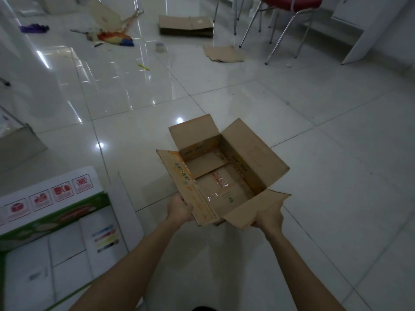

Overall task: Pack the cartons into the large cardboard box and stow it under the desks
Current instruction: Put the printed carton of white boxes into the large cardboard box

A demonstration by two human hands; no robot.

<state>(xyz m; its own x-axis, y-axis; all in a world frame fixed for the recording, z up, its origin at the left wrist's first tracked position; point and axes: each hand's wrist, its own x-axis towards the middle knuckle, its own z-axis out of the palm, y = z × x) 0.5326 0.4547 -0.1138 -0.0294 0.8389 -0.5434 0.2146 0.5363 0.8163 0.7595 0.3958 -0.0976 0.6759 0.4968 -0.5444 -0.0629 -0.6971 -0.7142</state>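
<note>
I hold a brown cardboard carton (238, 167) with "ale ale" print above the white tiled floor, all flaps standing open, its inside empty. My left hand (179, 208) grips its near left corner under the printed flap. My right hand (268, 217) grips the near flap on the right. A large white box with green trim (56, 223) and red warning icons lies at the lower left, its flap open toward me. Flattened cartons lie far off: a stack (186, 25) and a single sheet (223, 54).
A red-seated chair with chrome legs (283, 23) stands at the top right beside a white desk panel (368, 34). A tape roll (160, 46), a yellow pen (143, 67), a colourful duster (114, 38) and purple cloth (33, 28) litter the far floor. A grey box edge (20, 142) sits left.
</note>
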